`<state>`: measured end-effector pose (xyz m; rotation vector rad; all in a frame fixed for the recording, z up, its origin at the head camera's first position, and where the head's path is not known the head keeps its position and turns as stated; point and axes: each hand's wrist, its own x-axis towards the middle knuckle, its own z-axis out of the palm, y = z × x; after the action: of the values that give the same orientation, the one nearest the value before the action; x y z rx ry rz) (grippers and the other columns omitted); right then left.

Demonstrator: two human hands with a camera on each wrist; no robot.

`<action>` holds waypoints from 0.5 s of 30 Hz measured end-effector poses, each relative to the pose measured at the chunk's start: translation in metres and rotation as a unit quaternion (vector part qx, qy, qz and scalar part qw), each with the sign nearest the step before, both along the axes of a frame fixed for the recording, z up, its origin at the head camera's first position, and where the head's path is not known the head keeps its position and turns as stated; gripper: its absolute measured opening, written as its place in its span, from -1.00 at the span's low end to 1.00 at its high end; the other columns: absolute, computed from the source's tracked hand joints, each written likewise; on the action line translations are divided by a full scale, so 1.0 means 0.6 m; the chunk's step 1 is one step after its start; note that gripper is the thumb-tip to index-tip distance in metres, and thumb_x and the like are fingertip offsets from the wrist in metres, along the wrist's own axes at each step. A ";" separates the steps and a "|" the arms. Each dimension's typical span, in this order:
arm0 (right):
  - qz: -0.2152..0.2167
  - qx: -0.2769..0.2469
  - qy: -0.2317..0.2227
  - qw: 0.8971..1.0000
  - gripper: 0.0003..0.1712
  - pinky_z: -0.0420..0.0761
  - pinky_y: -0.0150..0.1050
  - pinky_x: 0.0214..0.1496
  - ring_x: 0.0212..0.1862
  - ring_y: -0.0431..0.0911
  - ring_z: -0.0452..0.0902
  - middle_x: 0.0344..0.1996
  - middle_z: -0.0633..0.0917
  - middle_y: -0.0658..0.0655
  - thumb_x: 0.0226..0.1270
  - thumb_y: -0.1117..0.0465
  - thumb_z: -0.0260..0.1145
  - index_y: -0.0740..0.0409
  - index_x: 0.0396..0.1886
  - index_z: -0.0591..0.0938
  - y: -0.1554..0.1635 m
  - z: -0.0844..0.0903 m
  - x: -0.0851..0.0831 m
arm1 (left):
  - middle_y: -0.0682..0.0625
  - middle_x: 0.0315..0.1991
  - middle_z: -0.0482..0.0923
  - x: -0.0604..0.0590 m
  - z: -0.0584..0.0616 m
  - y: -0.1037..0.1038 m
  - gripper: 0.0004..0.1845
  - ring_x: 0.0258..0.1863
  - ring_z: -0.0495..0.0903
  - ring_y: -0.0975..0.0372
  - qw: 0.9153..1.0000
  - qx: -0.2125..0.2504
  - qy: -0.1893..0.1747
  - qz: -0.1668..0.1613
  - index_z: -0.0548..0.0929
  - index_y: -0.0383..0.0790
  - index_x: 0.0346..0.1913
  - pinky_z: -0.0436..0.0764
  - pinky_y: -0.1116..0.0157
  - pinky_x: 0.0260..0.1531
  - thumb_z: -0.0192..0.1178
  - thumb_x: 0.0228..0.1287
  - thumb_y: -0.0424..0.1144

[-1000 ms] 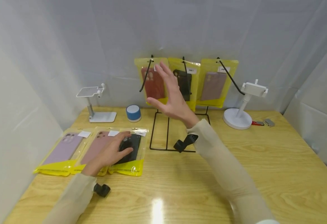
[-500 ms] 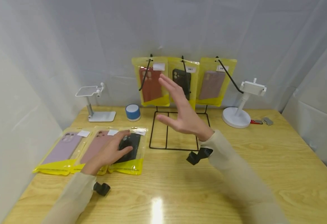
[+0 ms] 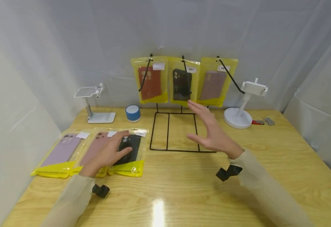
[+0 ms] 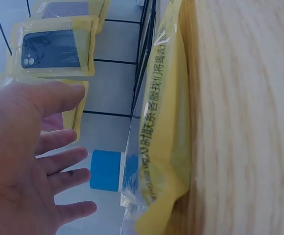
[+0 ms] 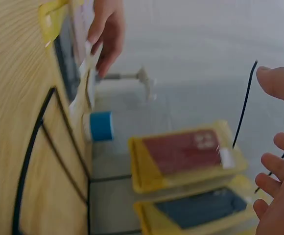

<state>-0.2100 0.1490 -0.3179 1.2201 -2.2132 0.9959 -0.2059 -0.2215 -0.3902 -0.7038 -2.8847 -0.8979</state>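
My left hand [image 3: 106,154] is over the bagged black phone case [image 3: 129,148] and the bagged pink phone case [image 3: 95,148], fingers spread; in the left wrist view it holds nothing. A bagged lilac phone case [image 3: 63,149] lies left of them. My right hand [image 3: 213,134] is in the air before the black wire rack [image 3: 167,132], fingers extended and nothing in them. From the rack's hooks hang a bagged red phone case [image 3: 152,83], another bagged black phone case [image 3: 179,85] and a bagged mauve phone case [image 3: 213,85], side by side.
At the back left stand a white folding phone stand [image 3: 101,118] and a blue-and-white cylinder [image 3: 133,114]. A white round-based phone holder [image 3: 237,118] is at the back right, beside a small red object [image 3: 257,122] and a small grey object [image 3: 269,121]. A pale curtain surrounds the wooden table [image 3: 182,195].
My right hand has moved away from the hanging red case, down and to the right. The red bag has settled straighter on its hook. My left hand has stayed almost in place.
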 end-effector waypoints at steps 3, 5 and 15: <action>-0.049 0.028 -0.054 0.997 -0.11 0.02 0.23 0.45 0.51 0.10 -0.03 0.51 0.11 0.19 0.36 -0.06 0.25 0.13 0.52 0.08 0.034 -0.021 0.000 | -0.36 0.39 0.19 0.001 0.001 0.000 -0.37 0.32 0.27 -0.20 1.000 -0.001 -0.002 0.000 0.26 -0.39 0.36 0.33 -0.16 0.25 0.21 0.34 -0.19; -0.085 0.055 -0.098 0.990 -0.11 -0.02 0.25 0.45 0.53 0.13 -0.10 0.53 0.04 0.20 0.38 0.03 0.24 0.13 0.54 0.02 0.054 -0.037 -0.001 | -0.36 0.39 0.19 0.001 0.001 0.000 -0.36 0.33 0.26 -0.20 1.000 -0.001 -0.003 0.000 0.25 -0.40 0.37 0.32 -0.16 0.25 0.21 0.34 -0.19; -0.175 0.207 -0.250 0.930 -0.07 -0.17 0.48 0.33 0.51 0.31 -0.42 0.51 -0.27 0.39 0.50 -0.11 0.00 0.31 0.52 -0.20 0.102 -0.108 -0.016 | -0.35 0.40 0.17 0.001 0.002 -0.001 -0.35 0.33 0.26 -0.21 1.000 -0.008 -0.005 0.002 0.23 -0.41 0.38 0.32 -0.17 0.25 0.20 0.35 -0.20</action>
<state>-0.2199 0.2103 -0.3828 0.7148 -3.0262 0.7731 -0.2051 -0.2223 -0.3892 -0.6958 -2.9038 -0.8815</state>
